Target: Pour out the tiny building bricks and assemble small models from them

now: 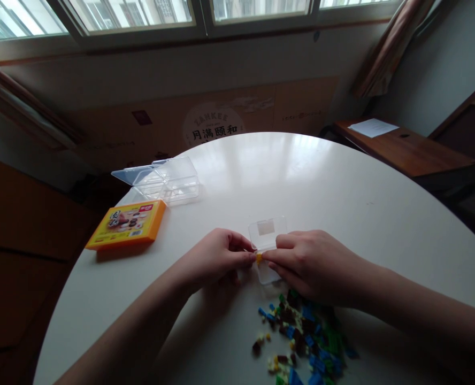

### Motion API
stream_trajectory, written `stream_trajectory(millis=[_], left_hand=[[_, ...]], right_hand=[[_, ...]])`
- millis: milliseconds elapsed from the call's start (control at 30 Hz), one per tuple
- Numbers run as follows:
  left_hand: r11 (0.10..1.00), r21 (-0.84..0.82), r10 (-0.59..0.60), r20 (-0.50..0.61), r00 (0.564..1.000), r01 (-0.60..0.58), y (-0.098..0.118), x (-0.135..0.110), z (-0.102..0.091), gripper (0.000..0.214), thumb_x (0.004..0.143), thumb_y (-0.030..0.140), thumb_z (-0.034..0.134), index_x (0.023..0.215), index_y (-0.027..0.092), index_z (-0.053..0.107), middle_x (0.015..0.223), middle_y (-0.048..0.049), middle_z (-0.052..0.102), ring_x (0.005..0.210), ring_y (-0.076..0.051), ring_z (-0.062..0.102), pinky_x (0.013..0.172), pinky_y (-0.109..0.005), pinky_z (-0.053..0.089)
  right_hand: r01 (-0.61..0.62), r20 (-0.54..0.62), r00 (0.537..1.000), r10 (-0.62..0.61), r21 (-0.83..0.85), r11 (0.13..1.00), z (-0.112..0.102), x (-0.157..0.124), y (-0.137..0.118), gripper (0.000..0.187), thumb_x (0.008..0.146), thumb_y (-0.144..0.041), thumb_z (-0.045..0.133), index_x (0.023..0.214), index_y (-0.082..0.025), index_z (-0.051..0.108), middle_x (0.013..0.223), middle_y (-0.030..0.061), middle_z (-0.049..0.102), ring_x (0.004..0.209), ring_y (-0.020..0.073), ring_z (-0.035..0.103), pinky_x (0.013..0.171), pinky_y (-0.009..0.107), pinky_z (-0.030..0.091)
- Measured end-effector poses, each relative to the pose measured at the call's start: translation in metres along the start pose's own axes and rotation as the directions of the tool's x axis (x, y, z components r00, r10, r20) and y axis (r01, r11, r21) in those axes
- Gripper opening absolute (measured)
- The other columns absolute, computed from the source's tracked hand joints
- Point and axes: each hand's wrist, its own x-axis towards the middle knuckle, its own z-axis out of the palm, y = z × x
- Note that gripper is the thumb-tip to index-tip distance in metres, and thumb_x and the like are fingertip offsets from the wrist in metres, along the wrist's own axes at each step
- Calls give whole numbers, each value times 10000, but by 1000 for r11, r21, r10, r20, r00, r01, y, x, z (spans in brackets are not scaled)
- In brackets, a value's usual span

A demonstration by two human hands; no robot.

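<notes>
A tiny yellow brick (259, 258) sits between the fingertips of both hands, over the small clear plastic box. My left hand (226, 256) pinches it from the left, thumb and forefinger together. From the other side, the fingertips of my right hand (304, 262) press against the same brick, and its other fingers are curled. The small clear box (267, 275) lies with its lid (266, 227) tipped back, away from me. Just below my right hand spreads a loose pile of small building bricks (301, 337) in blue, green, brown, yellow and cream; my forearm hides part of it.
An orange and yellow flat box (127, 223) is at the left of the round white table (321, 187). Behind it stands a larger clear plastic case (177, 179), its lid raised. Beyond the table's right edge is a wooden desk (426, 149) with paper (373, 128) on it.
</notes>
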Motion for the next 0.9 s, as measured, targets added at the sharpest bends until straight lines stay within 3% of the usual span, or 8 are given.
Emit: stream_trajectory(millis=[900], left_hand=[[1000, 11, 7, -3, 1000, -7, 0, 0, 1, 288, 761, 382, 711, 921, 143, 696, 654, -2, 663, 478, -108, 578, 409, -179, 409]], right_hand=[[4, 11, 1000, -3, -19, 1000, -1, -3, 1, 239, 963, -331, 485, 1112, -334, 672, 778, -7, 607, 661, 129, 482, 573, 282, 226]])
